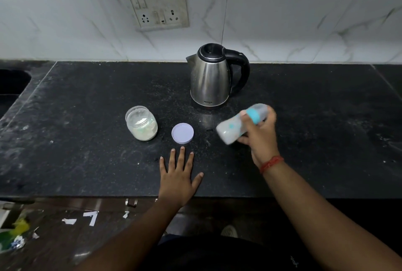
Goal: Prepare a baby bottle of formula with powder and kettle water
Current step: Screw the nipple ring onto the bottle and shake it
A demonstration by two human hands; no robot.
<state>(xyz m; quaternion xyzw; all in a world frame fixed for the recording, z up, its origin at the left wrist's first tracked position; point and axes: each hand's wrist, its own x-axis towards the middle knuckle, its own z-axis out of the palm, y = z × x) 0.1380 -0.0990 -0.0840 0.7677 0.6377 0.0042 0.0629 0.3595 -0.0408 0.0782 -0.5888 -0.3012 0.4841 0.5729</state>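
Note:
My right hand (262,134) grips a baby bottle (232,127) with a teal collar and clear cap, tilted on its side above the counter and blurred by motion. A cloudy white liquid shows inside it. My left hand (178,175) lies flat on the black counter (87,151) with fingers spread, holding nothing. An open glass jar of white powder (141,123) stands to the left. Its white lid (182,133) lies flat just beyond my left fingertips. A steel kettle (212,77) with a black handle stands behind, lid closed.
A wall socket plate (157,5) hangs on the tiled wall behind. A sink cutout (12,83) is at the far left. The counter's front edge runs just under my left wrist, with cabinet fronts and paper scraps below.

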